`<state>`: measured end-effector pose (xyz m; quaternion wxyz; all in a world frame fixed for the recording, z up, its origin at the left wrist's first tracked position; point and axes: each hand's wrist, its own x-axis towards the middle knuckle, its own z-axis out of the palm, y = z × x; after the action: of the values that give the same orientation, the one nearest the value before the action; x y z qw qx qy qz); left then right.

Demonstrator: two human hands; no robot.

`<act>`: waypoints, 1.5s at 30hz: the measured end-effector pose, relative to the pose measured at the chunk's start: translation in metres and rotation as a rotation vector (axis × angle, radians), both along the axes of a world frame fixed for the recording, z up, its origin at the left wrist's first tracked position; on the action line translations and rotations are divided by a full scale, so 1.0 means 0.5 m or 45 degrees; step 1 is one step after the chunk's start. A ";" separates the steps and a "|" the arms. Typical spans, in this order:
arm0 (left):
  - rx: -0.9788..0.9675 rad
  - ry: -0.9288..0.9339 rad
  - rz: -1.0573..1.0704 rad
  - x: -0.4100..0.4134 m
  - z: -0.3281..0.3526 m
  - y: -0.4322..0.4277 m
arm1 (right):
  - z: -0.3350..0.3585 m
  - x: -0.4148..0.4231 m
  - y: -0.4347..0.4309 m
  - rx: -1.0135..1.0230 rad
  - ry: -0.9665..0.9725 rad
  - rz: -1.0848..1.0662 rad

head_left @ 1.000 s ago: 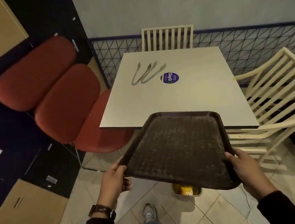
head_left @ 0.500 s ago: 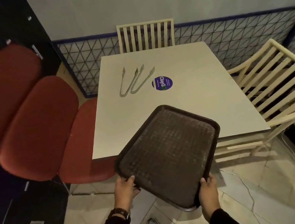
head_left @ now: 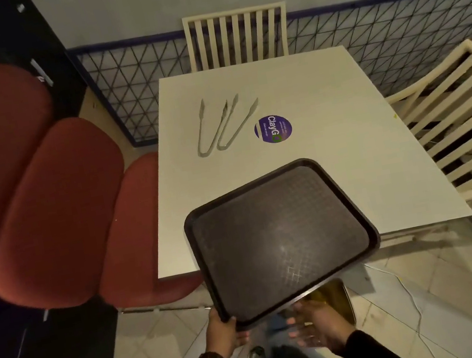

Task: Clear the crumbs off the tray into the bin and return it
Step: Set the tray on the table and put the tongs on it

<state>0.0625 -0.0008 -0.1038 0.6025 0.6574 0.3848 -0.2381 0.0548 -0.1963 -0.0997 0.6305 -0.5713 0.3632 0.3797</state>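
Note:
A dark brown textured tray hangs tilted over the near edge of the white table, its far half above the tabletop. I see no crumbs on its surface. My left hand grips the tray's near left corner. Just under the near edge, my right hand is blurred, palm up with fingers apart and no grip on the rim. A yellow-lined bin stands on the floor below, mostly hidden by the tray and my right hand.
Two pairs of metal tongs and a round purple sticker lie on the table. Cream slatted chairs stand at the back and right, red seats on the left. A white cable crosses the tiled floor.
The tray has swung round and moved forward over the table's near edge. My right hand has come off the tray's rim and now sits open below it.

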 end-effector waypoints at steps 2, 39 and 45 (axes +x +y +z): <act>0.103 -0.024 -0.066 0.043 -0.006 0.030 | 0.000 0.030 -0.025 -0.089 -0.035 0.023; 0.494 -0.348 -1.403 0.779 -0.081 -0.235 | -0.058 0.616 -0.399 -1.368 -0.300 0.557; 0.563 -0.344 -1.515 0.977 -0.070 -0.289 | -0.067 0.785 -0.433 -1.381 -0.277 0.464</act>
<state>0.5510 -0.1455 -0.1388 0.2613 0.8909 -0.0843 -0.3617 0.4471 -0.4128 -0.1332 0.2060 -0.9016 0.3348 0.1807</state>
